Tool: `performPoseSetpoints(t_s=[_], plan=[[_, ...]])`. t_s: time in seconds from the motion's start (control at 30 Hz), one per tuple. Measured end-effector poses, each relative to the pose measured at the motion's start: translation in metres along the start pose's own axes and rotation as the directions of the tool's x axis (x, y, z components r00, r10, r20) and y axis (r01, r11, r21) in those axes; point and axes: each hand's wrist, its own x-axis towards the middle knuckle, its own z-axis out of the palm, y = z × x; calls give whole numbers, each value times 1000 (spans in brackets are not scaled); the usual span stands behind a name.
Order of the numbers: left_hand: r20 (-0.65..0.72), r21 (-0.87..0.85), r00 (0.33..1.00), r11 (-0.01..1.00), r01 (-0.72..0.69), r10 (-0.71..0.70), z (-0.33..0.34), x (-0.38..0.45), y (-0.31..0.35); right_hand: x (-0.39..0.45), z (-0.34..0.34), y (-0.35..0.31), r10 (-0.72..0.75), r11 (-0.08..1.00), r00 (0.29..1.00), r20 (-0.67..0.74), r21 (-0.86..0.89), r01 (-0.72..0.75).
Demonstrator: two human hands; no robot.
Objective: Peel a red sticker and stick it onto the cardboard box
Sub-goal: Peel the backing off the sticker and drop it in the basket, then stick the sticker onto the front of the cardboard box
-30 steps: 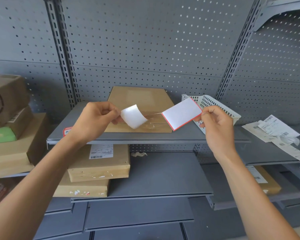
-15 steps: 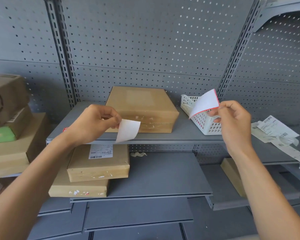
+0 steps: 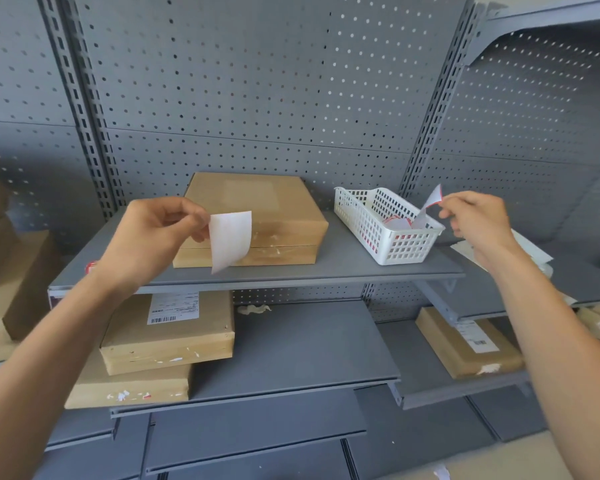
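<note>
White, curling paper sticker (image 3: 230, 239) is pinched in my left hand (image 3: 153, 244), likely peeled; right hand (image 3: 473, 221) pinches the red-edged backing (image 3: 430, 207) over the white plastic basket (image 3: 388, 249); next, press onto the brown cardboard box (image 3: 257, 216).

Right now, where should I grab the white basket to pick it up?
Grip the white basket by its near short rim, coming from the front and above. It sits open-topped on the shelf, that end faces you, and the right hand with a sticker crowds its far right side.

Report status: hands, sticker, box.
Left hand pinches white sheet before box. Right hand holds red-edged sheet over basket. Box top bare, nothing blocking.
</note>
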Motion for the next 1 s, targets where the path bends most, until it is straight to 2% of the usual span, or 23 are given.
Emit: performPoseSetpoints(t_s=[0.13,0.3,0.47,0.63,0.7,0.77,0.9,1.0], plan=[[-5,-18,1000,1000,12,-12,3,1,-2,11,1,5,97,995,994,58,27,-99],[-20,-27,999,999,28,-29,3,1,-8,21,-2,16,130,988,990,57,-96,-125],[-50,6,999,1000,13,-13,8,-2,-9,22,-5,18,57,986,998,12,-155,-55],[-114,108,992,993,-36,48,15,-6,-5,-1,4,2,-72,991,997,-35,-115,68],[-178,166,978,983,-75,104,21,-10,-1,-22,16,-10,-127,986,992,24,-102,129],[-212,239,960,962,-130,182,28,-14,5,-50,34,-25,-179,979,974,141,-69,190],[-232,385,897,883,-269,375,42,-20,14,-108,74,-52,-258,961,877,405,19,275],[-225,477,823,796,-373,521,49,-23,17,-133,100,-66,-288,956,817,499,98,277]])
